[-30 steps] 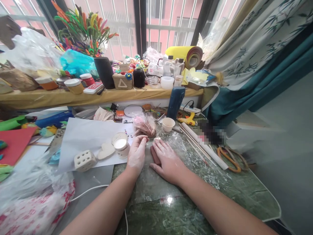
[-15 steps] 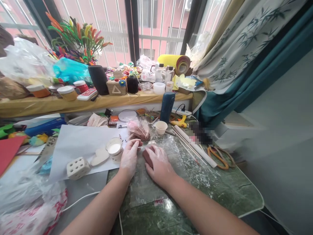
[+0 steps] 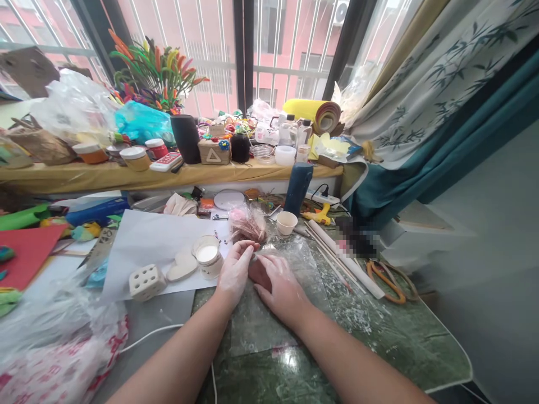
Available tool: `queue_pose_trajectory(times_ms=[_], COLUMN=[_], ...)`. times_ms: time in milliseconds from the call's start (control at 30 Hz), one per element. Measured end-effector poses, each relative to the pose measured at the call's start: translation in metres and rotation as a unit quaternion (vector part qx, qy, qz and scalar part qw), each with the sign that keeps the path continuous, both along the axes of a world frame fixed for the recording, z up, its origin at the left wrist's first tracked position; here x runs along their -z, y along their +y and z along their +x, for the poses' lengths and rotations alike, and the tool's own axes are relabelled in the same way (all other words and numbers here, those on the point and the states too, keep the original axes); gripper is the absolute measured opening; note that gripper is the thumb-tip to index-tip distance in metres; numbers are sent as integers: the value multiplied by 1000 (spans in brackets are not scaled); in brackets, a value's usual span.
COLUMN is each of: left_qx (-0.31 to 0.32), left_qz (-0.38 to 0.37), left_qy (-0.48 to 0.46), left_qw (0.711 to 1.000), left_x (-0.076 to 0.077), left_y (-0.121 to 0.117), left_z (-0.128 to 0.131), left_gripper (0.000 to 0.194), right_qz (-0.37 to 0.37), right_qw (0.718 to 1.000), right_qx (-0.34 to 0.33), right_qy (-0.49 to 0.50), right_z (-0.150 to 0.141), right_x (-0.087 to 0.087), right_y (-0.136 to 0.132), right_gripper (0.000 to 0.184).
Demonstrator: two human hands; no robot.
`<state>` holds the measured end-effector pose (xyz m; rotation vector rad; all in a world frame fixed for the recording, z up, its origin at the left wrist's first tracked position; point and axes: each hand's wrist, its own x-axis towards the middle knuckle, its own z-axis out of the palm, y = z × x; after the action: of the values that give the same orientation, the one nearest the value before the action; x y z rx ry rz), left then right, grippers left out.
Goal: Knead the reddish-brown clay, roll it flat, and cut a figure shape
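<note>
My left hand (image 3: 236, 270), dusted white, has its thumb and fingers pinched together. Whatever small thing may be between them is too hidden to name. My right hand (image 3: 281, 285) curls over a brown lump that looks like clay (image 3: 258, 275), and its fingertips nearly meet those of the left. Both hands are over a clear plastic sheet (image 3: 252, 331). Left of my left hand stands a jar of white material (image 3: 208, 253), beside a pale heart-shaped piece (image 3: 182, 266) and a white dice-shaped block (image 3: 146, 282). A plastic bag of brown material (image 3: 247, 225) lies just beyond the hands.
A paper cup (image 3: 287, 223), a blue cylinder (image 3: 298, 188) and a yellow glue gun (image 3: 319, 214) stand behind. Sticks (image 3: 332, 255) and orange-handled scissors (image 3: 385, 286) lie right. A white cable (image 3: 151, 334) and plastic bags (image 3: 63, 348) are at left. A crowded sill (image 3: 236, 174) runs behind.
The camera view has turned slightly left. My right fingertips have come closer to my left fingertips, with the brown lump still under the right hand.
</note>
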<state>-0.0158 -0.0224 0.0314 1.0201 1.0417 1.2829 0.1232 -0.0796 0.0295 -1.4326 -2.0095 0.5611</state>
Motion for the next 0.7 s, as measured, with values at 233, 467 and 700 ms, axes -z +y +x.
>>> queue_pose_trajectory(times_ms=[233, 467, 700], left_qx=[59, 60, 35], left_qz=[-2, -28, -45], left_qy=[-97, -116, -131], left_qw=[993, 991, 990], left_x=[1, 3, 5], left_y=[-2, 1, 5], left_z=[-1, 1, 1], left_gripper=[49, 50, 47], right_qz=[-150, -311, 258], right_qw=[831, 616, 897], right_qx=[73, 161, 167], right_qy=[531, 705, 317], right_z=[7, 36, 75], right_x=[-3, -29, -78], right_y=[-3, 14, -3], right_gripper=[53, 37, 52])
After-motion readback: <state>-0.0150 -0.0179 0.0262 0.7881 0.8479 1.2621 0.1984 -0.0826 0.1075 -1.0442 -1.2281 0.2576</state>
